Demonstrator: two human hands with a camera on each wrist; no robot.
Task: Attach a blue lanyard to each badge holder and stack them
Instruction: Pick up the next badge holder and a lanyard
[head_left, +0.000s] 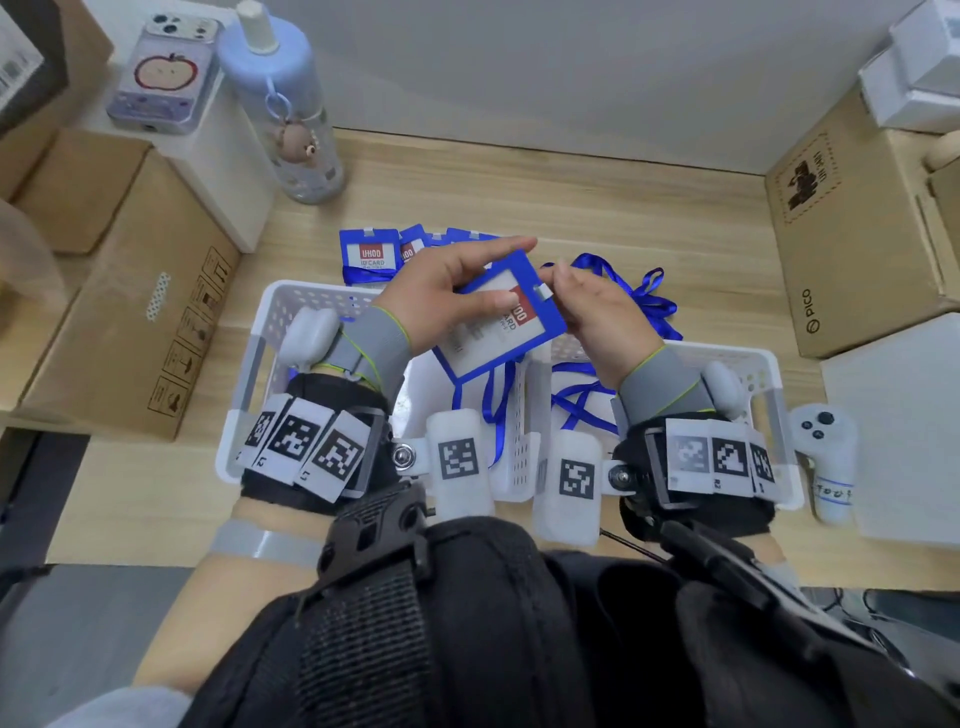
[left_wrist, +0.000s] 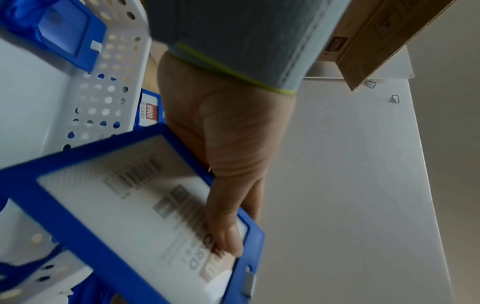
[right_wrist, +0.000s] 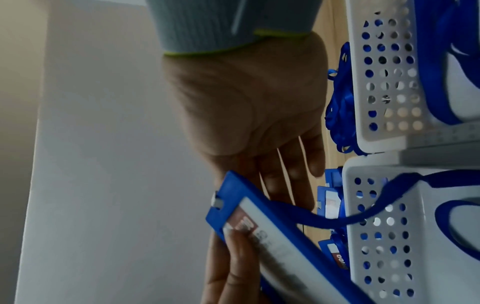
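1. Two hands meet at frame centre over the white baskets (head_left: 270, 332); we hold one blue badge holder (head_left: 501, 325) tilted between them.
2. Our left hand (head_left: 441, 291) grips the holder, thumb pressed on its clear face, fingers curled behind its upper edge.
3. Our right hand (head_left: 597, 306) pinches at the holder's slotted end; its fingers lie nearly straight behind that end, where a blue lanyard (right_wrist: 363, 214) trails into the basket.
4. Spare badge holders (head_left: 371, 257) lie above the baskets; loose lanyards (head_left: 644, 296) lie to their right, on the wooden table (head_left: 571, 197).
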